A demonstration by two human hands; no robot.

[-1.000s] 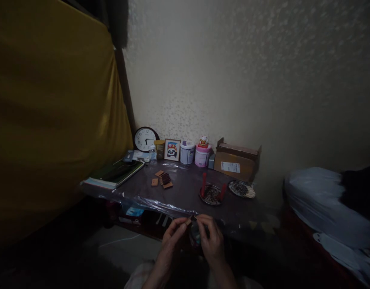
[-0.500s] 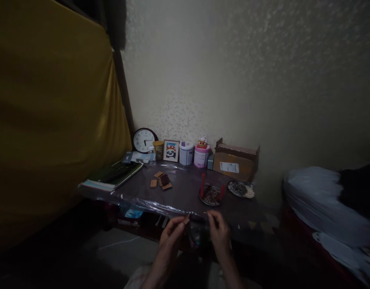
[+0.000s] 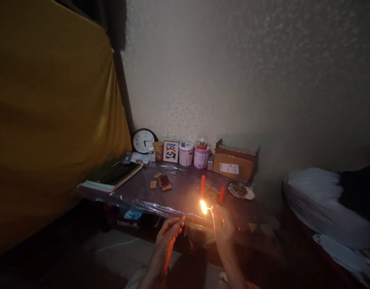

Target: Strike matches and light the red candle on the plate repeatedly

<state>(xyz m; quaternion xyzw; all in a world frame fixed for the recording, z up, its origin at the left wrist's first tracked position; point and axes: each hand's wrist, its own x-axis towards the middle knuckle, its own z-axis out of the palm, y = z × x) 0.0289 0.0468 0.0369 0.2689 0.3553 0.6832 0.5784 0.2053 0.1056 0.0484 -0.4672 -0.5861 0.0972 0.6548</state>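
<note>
right hand (image 3: 223, 221) snugly pinching a thin lit wooden match (image 3: 209, 208), flame (image 3: 203, 207) kinda near the tall red candle (image 3: 203, 184), left hand (image 3: 167, 233) clamped too, fingertips on a small tan piece (image 3: 181, 220)

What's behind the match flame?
Beyond the flame: a plate and two red candles. The plate's near-left edge is covered by flame and glare, so what lies there can't be seen.

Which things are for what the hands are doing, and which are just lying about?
Probably used:
thin burning matchstick, in the right hand
small flat brown piece, in the left hand
two red cylindrical candles, beyond the matchstick

Seemingly lying about:
round white clock
framed panda picture
brown cardboard box
pink round tub
</note>
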